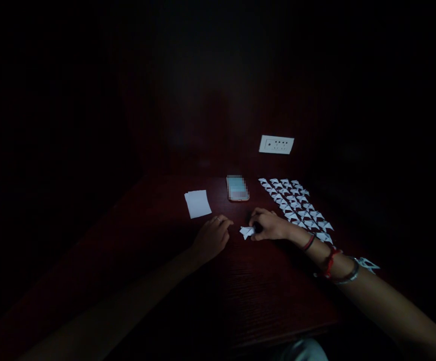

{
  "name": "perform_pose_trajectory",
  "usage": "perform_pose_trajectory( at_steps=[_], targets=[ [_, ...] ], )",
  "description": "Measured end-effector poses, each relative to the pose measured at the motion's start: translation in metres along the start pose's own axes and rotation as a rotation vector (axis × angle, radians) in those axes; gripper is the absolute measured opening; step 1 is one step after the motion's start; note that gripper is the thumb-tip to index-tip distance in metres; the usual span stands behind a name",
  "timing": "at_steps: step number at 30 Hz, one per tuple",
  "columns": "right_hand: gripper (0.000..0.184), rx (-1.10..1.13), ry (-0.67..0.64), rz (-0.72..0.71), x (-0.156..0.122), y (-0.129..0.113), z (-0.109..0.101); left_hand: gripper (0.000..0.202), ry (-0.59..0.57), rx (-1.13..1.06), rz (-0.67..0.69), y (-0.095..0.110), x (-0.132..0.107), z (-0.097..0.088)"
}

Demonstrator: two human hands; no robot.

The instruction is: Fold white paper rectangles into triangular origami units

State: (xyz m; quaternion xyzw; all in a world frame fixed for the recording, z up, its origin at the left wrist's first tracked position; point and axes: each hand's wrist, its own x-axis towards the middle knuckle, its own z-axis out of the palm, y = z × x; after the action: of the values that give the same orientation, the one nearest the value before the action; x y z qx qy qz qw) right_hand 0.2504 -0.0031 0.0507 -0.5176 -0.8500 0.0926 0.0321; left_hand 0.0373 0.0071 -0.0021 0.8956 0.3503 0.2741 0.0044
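Note:
In the head view my right hand (270, 224) reaches in from the right, thumb and fingers closed on the edge of a small white folded-paper figure (246, 231) on the dark red table. Part of the figure is hidden by the fingers. My left hand (213, 233) rests on the table to the left of it, apart from the paper. Its fingers are loosely bent and point right, holding nothing that I can see. Just beyond the left hand lie several square white paper sheets (198, 204), slightly fanned.
A phone (237, 188) with a blurred screen lies behind the hands. Rows of similar folded-paper figures (296, 202) spread along the right. By the right forearm is a pale looped object, perhaps scissors (368, 264). A white socket panel (276, 144) is on the back wall.

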Motion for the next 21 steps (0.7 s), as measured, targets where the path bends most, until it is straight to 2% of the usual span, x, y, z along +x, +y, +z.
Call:
perform_pose_trajectory(
  at_steps=[5, 9, 12, 15, 18, 21],
  targets=[
    [0.028, -0.009, 0.061, -0.029, -0.002, -0.001, 0.002, 0.026, -0.012, -0.003, 0.041, 0.002, 0.002, 0.0],
    [0.029, 0.006, 0.153, -0.035, -0.028, 0.016, -0.02, 0.026, 0.019, -0.047, 0.083, 0.016, 0.023, 0.005],
    [0.027, -0.003, 0.173, 0.001, -0.066, 0.046, -0.044, 0.027, 0.071, -0.155, 0.112, 0.043, 0.057, 0.018],
    [0.026, -0.02, 0.124, 0.058, -0.111, 0.087, -0.064, 0.028, 0.106, -0.313, 0.156, 0.08, 0.094, 0.039],
    [0.027, -0.04, 0.074, 0.182, -0.153, 0.127, -0.072, 0.031, 0.13, -0.422, 0.203, 0.113, 0.12, 0.062],
    [0.025, -0.083, 0.028, 0.258, -0.18, 0.155, -0.07, 0.038, 0.098, -0.443, 0.276, 0.128, 0.129, 0.077]
  ],
)
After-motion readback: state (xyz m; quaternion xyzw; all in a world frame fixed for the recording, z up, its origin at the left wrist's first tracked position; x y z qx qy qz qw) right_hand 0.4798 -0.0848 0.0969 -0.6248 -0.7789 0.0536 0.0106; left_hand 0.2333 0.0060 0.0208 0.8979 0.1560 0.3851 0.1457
